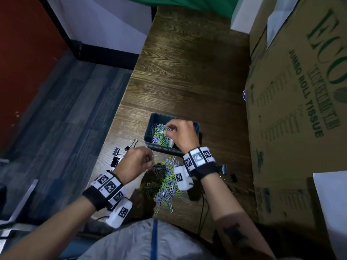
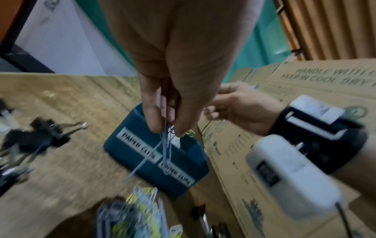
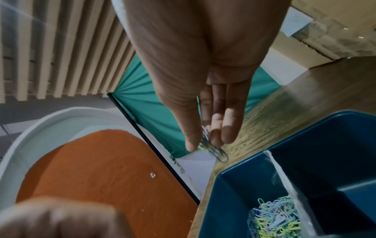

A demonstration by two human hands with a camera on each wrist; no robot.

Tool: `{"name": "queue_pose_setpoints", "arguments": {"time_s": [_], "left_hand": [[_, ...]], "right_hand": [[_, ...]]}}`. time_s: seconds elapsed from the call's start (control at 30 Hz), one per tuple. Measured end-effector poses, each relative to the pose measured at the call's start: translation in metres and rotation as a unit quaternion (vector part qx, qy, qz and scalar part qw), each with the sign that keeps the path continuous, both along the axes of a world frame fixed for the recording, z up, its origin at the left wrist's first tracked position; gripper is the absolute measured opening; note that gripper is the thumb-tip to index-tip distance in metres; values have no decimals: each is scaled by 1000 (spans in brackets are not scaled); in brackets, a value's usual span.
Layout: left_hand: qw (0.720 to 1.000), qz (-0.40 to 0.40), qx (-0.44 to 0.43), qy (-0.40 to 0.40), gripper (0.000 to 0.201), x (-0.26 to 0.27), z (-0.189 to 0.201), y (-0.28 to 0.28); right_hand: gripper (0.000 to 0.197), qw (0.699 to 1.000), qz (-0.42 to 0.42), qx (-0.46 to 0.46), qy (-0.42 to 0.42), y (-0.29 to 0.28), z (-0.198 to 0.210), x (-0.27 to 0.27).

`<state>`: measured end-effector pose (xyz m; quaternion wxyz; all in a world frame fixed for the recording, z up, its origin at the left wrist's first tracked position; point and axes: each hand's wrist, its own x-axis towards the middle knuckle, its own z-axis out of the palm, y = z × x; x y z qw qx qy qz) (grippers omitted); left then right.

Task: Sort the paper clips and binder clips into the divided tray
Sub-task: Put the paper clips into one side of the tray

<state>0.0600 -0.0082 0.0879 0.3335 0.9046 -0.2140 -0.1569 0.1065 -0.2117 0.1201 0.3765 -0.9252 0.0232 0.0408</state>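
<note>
Wood desk (image 1: pixel 187 72), big carton (image 1: pixel 300 109) at right of frame. Tray (image 1: pixel 195 126) mid-frame; left compartment part-filled with paper clips (image 1: pixel 159 136), right compartment looks empty. Right hand (image 1: pixel 181 133) above tray, fingertips pinching few clips. Left hand (image 1: pixel 135 162) lower left, pinching dangling clips (image 2: pixel 165 154) over loose pile (image 1: pixel 167 182). Binder clips (image 1: pixel 117 156) at left and right of hands, unsorted. Roughly halfway with paper clips. Wrist views blurred; tray's right half hidden by hand in head view.

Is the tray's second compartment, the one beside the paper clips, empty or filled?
Empty, as far as visible: past the divider, the tray shows bare blue floor.
</note>
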Motion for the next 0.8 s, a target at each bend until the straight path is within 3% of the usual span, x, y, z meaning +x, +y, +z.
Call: {"name": "queue_pose_setpoints", "arguments": {"time_s": [0.1,0.2,0.37,0.43,0.5,0.6,0.7,0.8], "left_hand": [[1000,22,-14,-11,8,24,31,-3],[998,50,-27,-35,10,51,42,-12],[997,43,-20,-56,7,87,28,-37],[997,14,6,-79,18,92,15,-42],[994,-21,36,-103,22,88,1,-41],[989,-81,66,-108,11,61,-21,-34],[981,-140,125,-58,6,23,-46,-29],[957,-198,212,7,54,-14,-75,-30]], "right_hand": [[24,1000,-8,-21,-10,3,-10,5],[16,999,-27,-31,-27,-2,-26,-11],[7,999,-32,-26,23,-8,-59,-62],[9,997,-25,-43,57,-14,-72,-85],[19,989,-19,-77,128,-21,-85,-105],[48,971,-21,-97,216,-33,-103,-131],[75,964,-14,-104,246,-40,-111,-144],[92,957,10,-151,249,-37,-119,-143]]}}
